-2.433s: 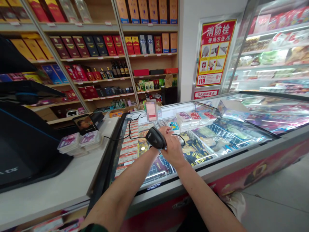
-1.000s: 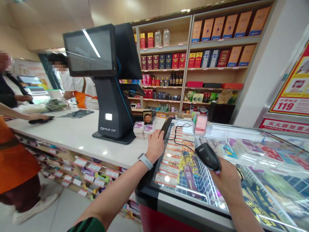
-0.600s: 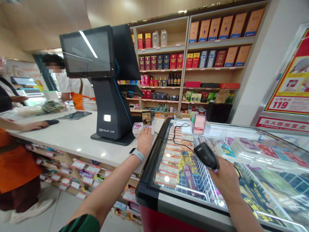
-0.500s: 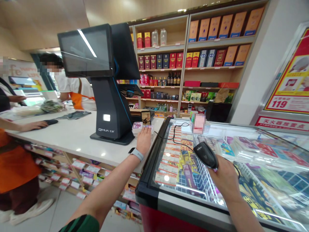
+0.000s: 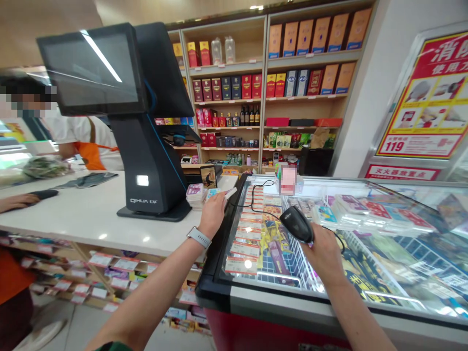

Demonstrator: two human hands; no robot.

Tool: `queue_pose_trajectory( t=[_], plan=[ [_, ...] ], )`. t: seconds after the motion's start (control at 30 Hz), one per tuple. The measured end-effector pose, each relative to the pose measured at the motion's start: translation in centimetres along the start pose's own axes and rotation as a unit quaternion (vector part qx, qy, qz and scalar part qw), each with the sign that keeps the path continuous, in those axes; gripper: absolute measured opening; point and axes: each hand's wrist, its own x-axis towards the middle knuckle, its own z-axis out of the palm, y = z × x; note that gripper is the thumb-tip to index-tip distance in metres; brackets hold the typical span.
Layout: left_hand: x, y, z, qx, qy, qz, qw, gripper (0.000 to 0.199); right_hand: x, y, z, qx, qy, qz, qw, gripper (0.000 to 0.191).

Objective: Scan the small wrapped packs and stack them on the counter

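My right hand (image 5: 323, 253) is wrapped round a black handheld barcode scanner (image 5: 297, 223), its head over the freezer's glass top. A black cable (image 5: 266, 213) trails across the glass near it. At the counter's right end, my left hand (image 5: 214, 214), with a watch on the wrist, grips a flat white pack (image 5: 231, 192) by its edge. The pack is tilted, and its label is turned from view. Beside that hand stands a stack of similar packs with a purple label (image 5: 195, 191) on top. A blue-labelled pack (image 5: 212, 193) shows just behind the fingers.
A black checkout terminal (image 5: 153, 170) stands on the white counter (image 5: 91, 217). More labelled packs (image 5: 378, 212) are piled on the glass-topped freezer (image 5: 215, 265). Shelves (image 5: 228, 102) of boxes and bottles line the back wall. Two people in orange aprons are at the left.
My left hand has lifted a white pack from the stacks and moved it slightly right, uncovering a blue-labelled one. The view has turned right; my right hand still holds the scanner.
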Motion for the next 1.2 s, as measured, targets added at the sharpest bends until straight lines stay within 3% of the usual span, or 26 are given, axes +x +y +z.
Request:
queue_pose_trajectory(
  t=[0.07, 0.13, 0.23, 0.3, 0.4, 0.57, 0.7, 1.03, 1.2],
  plan=[
    [0.2, 1.5, 0.6, -0.101, -0.004, -0.046, 0.994, 0.032, 0.1, -0.1, -0.1, 0.006, -0.004, 0.007, 1.000, 0.028],
    [0.5, 3.1, 1.6, -0.239, -0.009, -0.115, 0.964, 0.023, 0.2, -0.4, -0.4, 0.015, -0.005, 0.013, 1.000, 0.028],
    [0.9, 5.5, 4.0, -0.471, -0.027, -0.221, 0.854, 0.007, 0.4, -0.7, -0.7, 0.022, -0.023, 0.016, 0.999, 0.028],
    [1.2, 7.1, 5.8, -0.572, -0.061, -0.266, 0.774, 0.004, 0.4, -0.9, -0.8, 0.023, -0.029, 0.024, 0.999, 0.028],
    [1.6, 9.1, 8.2, -0.633, -0.118, -0.306, 0.702, 0.005, 0.5, -1.1, -0.9, 0.031, -0.029, 0.037, 0.998, 0.028],
    [1.5, 10.8, 10.7, -0.665, -0.158, -0.353, 0.639, 0.003, 0.6, -1.3, -1.1, 0.044, -0.041, 0.054, 0.997, 0.029],
    [0.6, 10.3, 11.3, -0.689, -0.180, -0.319, 0.625, 0.016, 0.6, -1.3, -1.0, 0.046, -0.053, 0.077, 0.995, 0.032],
    [0.1, 9.6, 10.6, -0.667, -0.159, -0.314, 0.656, 0.025, 0.6, -1.2, -1.0, 0.047, -0.063, 0.094, 0.992, 0.030],
    [0.2, 9.5, 10.2, -0.663, -0.175, -0.301, 0.662, 0.025, 0.6, -1.3, -1.1, 0.048, -0.066, 0.090, 0.993, 0.029]
  ],
)
